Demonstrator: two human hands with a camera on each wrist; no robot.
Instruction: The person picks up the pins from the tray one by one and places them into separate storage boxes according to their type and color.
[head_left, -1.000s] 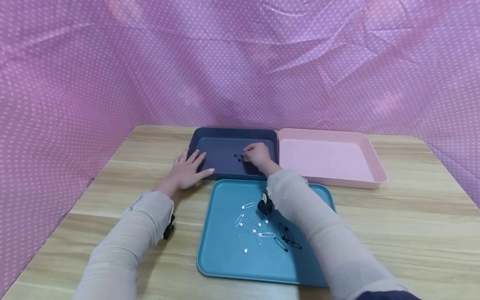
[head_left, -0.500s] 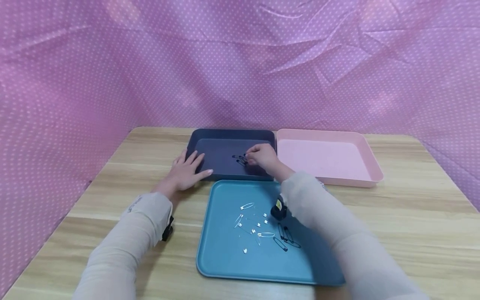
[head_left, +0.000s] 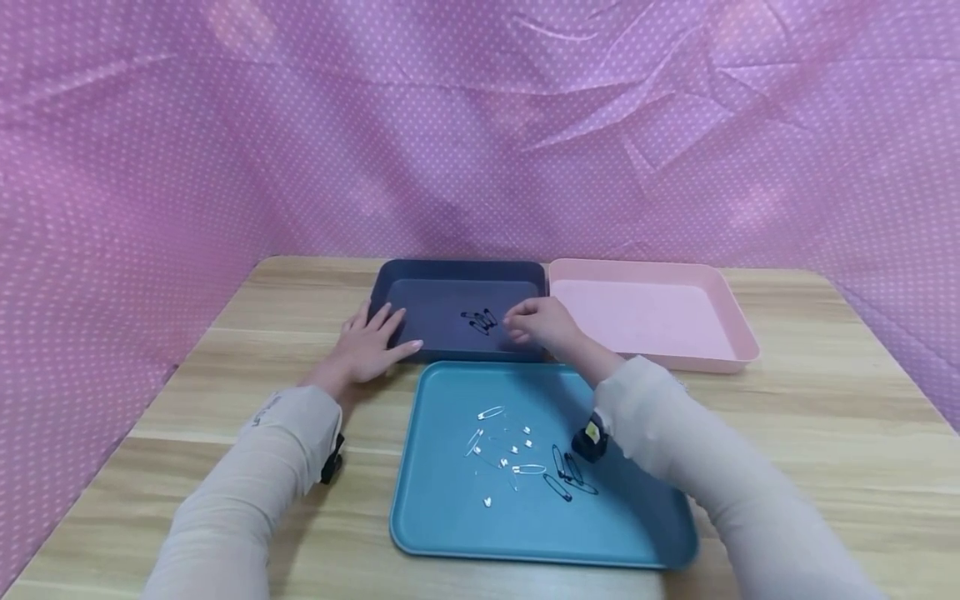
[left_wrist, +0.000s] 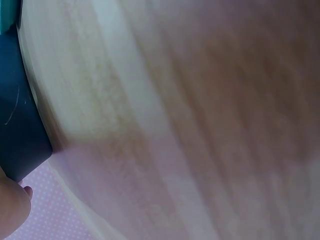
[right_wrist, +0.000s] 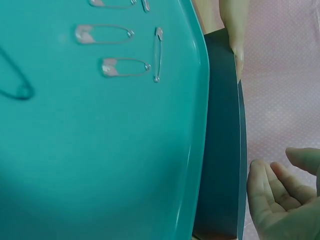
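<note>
In the head view, a small cluster of black safety pins (head_left: 480, 322) lies on the floor of the navy tray (head_left: 427, 296). My right hand (head_left: 551, 325) hovers over that tray's right end, just right of the cluster. Its fingers are loosely bent with a gap to the thumb, and the right wrist view shows nothing between the fingertips (right_wrist: 256, 167). My left hand (head_left: 365, 348) rests with spread fingers on the navy tray's left front corner. Nearer me, a teal tray (head_left: 450, 529) bears several silver safety pins (head_left: 529, 469) and several black ones (head_left: 557, 487).
A pink tray (head_left: 645, 312) stands right beside the navy one. All three trays are on a wood-grain table (head_left: 810, 433). A pink dotted cloth (head_left: 480, 150) hangs behind the table. My right forearm crosses above the teal tray's right side.
My right hand has let go of a black safety pin at the cluster and drawn back to the right, baring the whole cluster. My left hand stays on the navy tray's corner.
</note>
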